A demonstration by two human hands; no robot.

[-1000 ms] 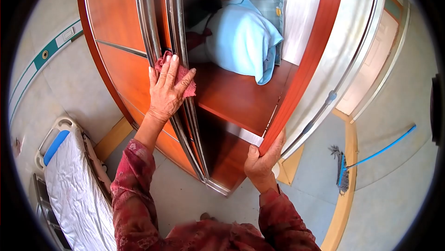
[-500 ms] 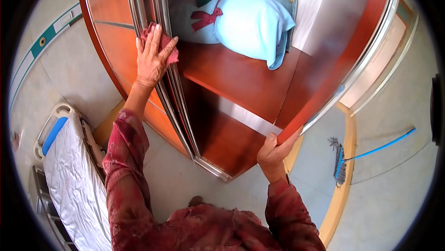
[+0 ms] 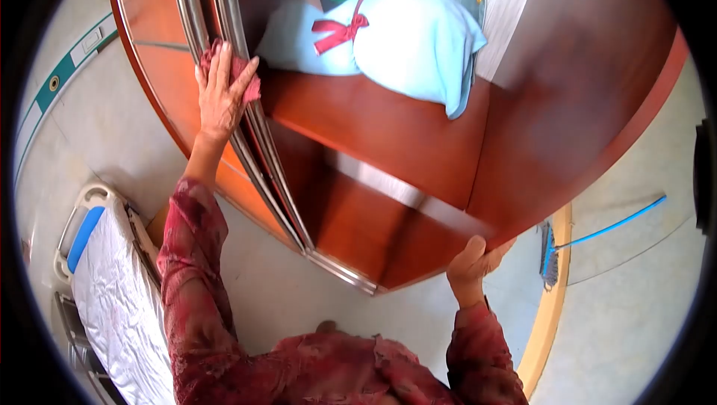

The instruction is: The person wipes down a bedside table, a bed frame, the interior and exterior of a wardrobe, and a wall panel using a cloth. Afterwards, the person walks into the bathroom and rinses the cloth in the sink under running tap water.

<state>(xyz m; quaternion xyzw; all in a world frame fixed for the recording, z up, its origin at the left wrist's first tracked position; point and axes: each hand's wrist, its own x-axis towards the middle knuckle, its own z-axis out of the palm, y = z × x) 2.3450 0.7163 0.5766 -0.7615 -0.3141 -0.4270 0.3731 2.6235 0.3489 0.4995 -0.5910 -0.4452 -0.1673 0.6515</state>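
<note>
Plainly, the red cloth (image 3: 252, 90) lies directly under the left hand (image 3: 216, 102), touching it, between the fingers and the metal door frames (image 3: 228, 13). It is bunched, so a long axis is hard to read; what shows slants from beside the fingertips down to the right, past the thumb. The frames slope downward to the right, and the fingers point up toward their higher end. The left hand is much the nearer; the right hand (image 3: 469, 264) is well apart, across the opening of the wooden cabinet (image 3: 418, 162), at its lower edge.

The left hand's fingers are slightly spread, the thumb set apart, holding the cloth against the frames; how firmly they pinch it cannot be told. The right hand is closed round the cabinet's edge, its thumb upright and its fingers partly hidden.

The cloth looks dull pinkish red, creased and rough, like towelling, with an uneven border. Inside the cabinet, the light blue bundle (image 3: 407, 39) rests on the shelf (image 3: 366, 132), a dark red bow (image 3: 340, 33) on it.
</note>
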